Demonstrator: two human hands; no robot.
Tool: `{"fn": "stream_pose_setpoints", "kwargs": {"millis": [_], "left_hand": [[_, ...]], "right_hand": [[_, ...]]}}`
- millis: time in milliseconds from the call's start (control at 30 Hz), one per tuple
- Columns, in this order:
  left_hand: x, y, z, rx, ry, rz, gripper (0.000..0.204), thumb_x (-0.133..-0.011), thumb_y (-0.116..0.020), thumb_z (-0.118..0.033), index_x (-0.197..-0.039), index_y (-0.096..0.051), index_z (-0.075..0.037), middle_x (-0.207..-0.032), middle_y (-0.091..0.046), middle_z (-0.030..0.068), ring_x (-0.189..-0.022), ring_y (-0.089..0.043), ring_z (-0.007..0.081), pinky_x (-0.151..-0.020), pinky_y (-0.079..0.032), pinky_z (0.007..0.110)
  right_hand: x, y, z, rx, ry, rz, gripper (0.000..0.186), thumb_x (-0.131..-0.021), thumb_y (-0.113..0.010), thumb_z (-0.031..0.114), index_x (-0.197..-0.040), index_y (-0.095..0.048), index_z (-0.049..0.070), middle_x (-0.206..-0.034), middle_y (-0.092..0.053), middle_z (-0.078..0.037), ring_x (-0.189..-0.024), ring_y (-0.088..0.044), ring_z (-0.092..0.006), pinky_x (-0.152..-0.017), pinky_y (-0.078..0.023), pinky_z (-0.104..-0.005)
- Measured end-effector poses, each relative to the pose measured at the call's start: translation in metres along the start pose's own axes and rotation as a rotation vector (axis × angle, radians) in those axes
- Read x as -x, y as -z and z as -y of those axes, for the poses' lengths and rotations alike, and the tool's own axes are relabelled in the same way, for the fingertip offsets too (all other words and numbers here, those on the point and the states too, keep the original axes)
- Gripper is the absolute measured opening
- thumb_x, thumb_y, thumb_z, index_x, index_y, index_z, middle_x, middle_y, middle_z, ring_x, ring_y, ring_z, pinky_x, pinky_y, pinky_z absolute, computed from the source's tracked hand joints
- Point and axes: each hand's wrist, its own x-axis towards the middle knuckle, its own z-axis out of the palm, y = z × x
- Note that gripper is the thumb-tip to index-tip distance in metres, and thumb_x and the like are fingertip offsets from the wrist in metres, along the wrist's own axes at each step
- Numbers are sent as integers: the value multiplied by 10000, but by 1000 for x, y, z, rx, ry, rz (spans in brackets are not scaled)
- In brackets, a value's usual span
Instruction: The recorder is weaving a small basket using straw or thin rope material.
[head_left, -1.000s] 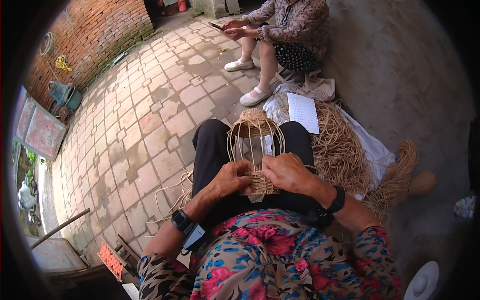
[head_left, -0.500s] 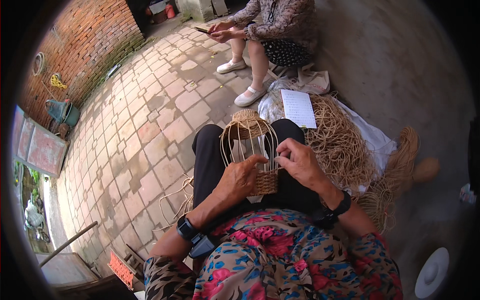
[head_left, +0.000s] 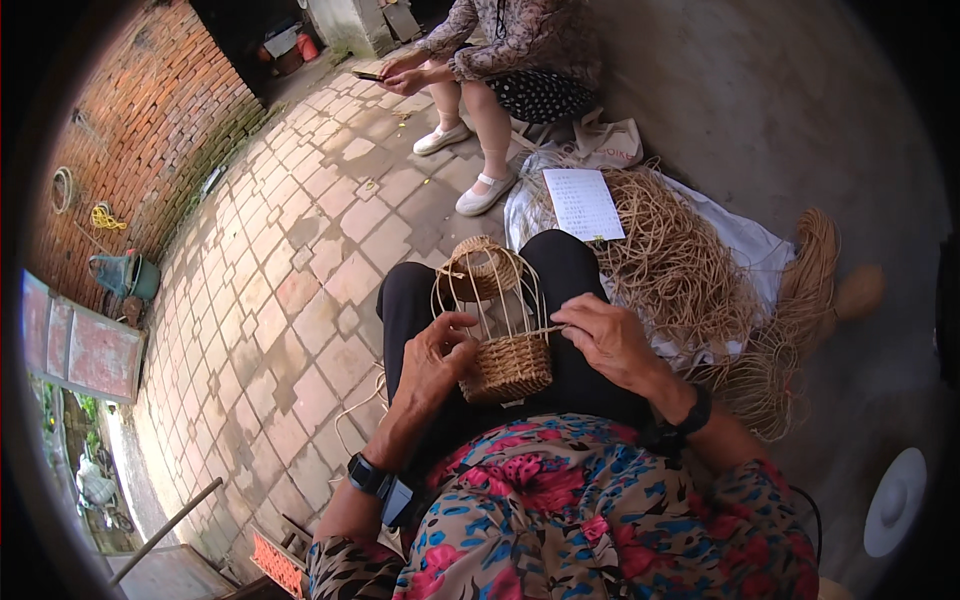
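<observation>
A small half-woven basket (head_left: 512, 369) of tan cord sits between my knees. Bare pale ribs rise from its woven lower band to a woven ring (head_left: 484, 266) at the far end. My left hand (head_left: 432, 362) grips the basket's left side, thumb near the upper edge of the weave and the other fingers partly hidden. At the right side, my right hand (head_left: 608, 338) pinches a cord (head_left: 545, 330) between thumb and fingertips. This cord stretches from the weave's edge out to the right, apart from the ribs.
A heap of loose tan cord (head_left: 665, 260) lies on a white sheet (head_left: 757, 262) at the right, with a written paper (head_left: 584, 204) on it. Beyond sits another person (head_left: 525, 60) holding a phone (head_left: 368, 76). Paving stones (head_left: 290, 290) cover the left; a brick wall (head_left: 150, 110) stands behind.
My left hand has slid left off the front of the basket to its side, showing more weave. My right hand is slightly lower and farther right, with the cord drawn out sideways.
</observation>
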Motion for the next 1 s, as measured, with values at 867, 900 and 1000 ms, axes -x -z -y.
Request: {"fn": "stream_pose_setpoints", "kwargs": {"millis": [867,900,1000], "left_hand": [[-5,-3,22,86,46,-11,188,-832,-708,-183,-787,-625,-21,-671,-631,7,-613,-582,66,-559,-470,230],[-5,-4,22,44,79,-32,202,-821,-714,-196,-774,-627,-20,-668,-634,14,-611,-588,74,-560,-476,242],[-6,-5,16,-168,94,-98,247,-790,-727,-247,-765,-632,-20,-668,-643,37,-615,-607,100,-584,-490,276]], "right_hand": [[-43,-19,-9,-1110,-537,57,133,-935,-578,147,-1022,-563,47,-831,-610,-30,-707,-599,-78,-625,-498,-203],[-54,-22,-6,-1129,-455,104,147,-931,-578,134,-1038,-562,36,-853,-617,-36,-715,-601,-80,-629,-498,-203],[-87,-36,8,-919,-441,201,108,-917,-583,122,-964,-604,28,-799,-629,-42,-697,-596,-75,-640,-492,-215]]}}
